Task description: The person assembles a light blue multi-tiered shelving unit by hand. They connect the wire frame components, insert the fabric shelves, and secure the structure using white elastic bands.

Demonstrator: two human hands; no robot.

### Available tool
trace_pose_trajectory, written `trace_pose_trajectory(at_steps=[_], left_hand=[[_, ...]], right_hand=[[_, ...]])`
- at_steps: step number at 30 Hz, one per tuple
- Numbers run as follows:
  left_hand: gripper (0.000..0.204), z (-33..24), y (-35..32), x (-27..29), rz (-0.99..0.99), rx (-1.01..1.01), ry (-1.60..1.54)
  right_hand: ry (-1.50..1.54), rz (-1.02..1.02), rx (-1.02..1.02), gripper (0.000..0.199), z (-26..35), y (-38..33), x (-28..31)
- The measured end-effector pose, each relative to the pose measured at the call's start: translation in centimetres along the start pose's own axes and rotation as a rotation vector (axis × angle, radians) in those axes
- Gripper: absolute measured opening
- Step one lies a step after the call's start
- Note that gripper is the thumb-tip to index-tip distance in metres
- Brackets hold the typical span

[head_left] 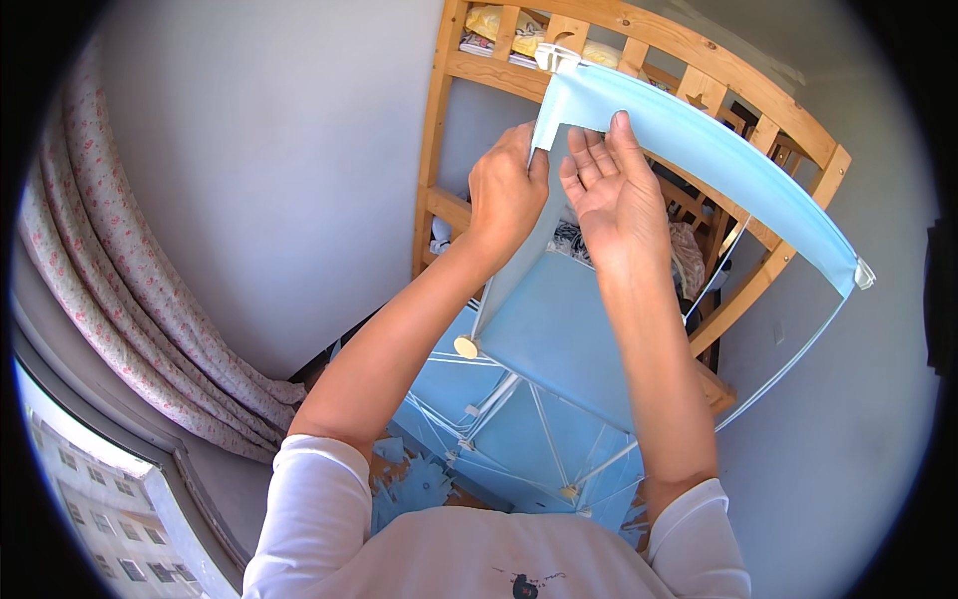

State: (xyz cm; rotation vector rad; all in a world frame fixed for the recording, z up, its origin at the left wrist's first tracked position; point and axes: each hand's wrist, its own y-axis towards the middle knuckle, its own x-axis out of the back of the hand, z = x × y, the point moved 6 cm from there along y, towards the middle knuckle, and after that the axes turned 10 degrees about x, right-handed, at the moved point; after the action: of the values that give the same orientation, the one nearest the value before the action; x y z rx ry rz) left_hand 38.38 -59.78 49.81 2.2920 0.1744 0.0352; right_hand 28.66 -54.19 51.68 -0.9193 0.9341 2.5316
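Observation:
A light blue plastic sheet strip (689, 130) runs in a curve from a white corner connector (557, 60) to another white connector (865, 274) at the right. My left hand (507, 195) is closed around the strip's downturned end, just below the first connector. Beside it, my right hand (621, 200) is raised with the palm showing and the fingers apart, the fingertips close under the strip. Below both hands stands a light blue panelled cabinet (559, 319) on a white wire frame, with a round cream knob (466, 346) at its left edge.
A wooden bunk bed (434, 150) with bedding stands behind the cabinet. A floral curtain (120, 270) hangs at the left, above a window (110, 509). Jagged blue pieces (414, 489) lie on the floor below. Pale walls rise on either side.

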Motion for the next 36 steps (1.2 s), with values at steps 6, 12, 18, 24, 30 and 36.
trace_pose_trajectory(at_steps=[6,12,18,24,30,36], left_hand=[[0.006,-0.3,-0.2,-0.1,-0.002,-0.02,0.042],[0.012,0.0,-0.2,-0.2,-0.035,-0.008,0.027],[0.011,0.2,0.1,-0.4,-0.022,-0.031,0.077],[0.012,0.0,-0.2,-0.4,-0.04,-0.045,0.127],[0.017,-0.1,-0.3,-0.2,-0.035,-0.016,0.235],[0.014,0.2,-0.1,-0.2,-0.057,-0.064,0.205]], right_hand=[[-0.118,0.116,0.233,0.035,0.1,1.9,-1.9],[-0.07,0.222,0.195,0.034,-0.3,2.8,-2.0],[0.064,0.301,0.151,0.036,-1.0,3.7,-2.0],[0.028,0.236,0.275,0.035,-0.7,3.8,-1.9],[0.03,0.341,0.209,0.037,-0.8,4.1,-1.8],[-0.129,0.376,0.246,0.035,-1.5,3.5,-1.8]])
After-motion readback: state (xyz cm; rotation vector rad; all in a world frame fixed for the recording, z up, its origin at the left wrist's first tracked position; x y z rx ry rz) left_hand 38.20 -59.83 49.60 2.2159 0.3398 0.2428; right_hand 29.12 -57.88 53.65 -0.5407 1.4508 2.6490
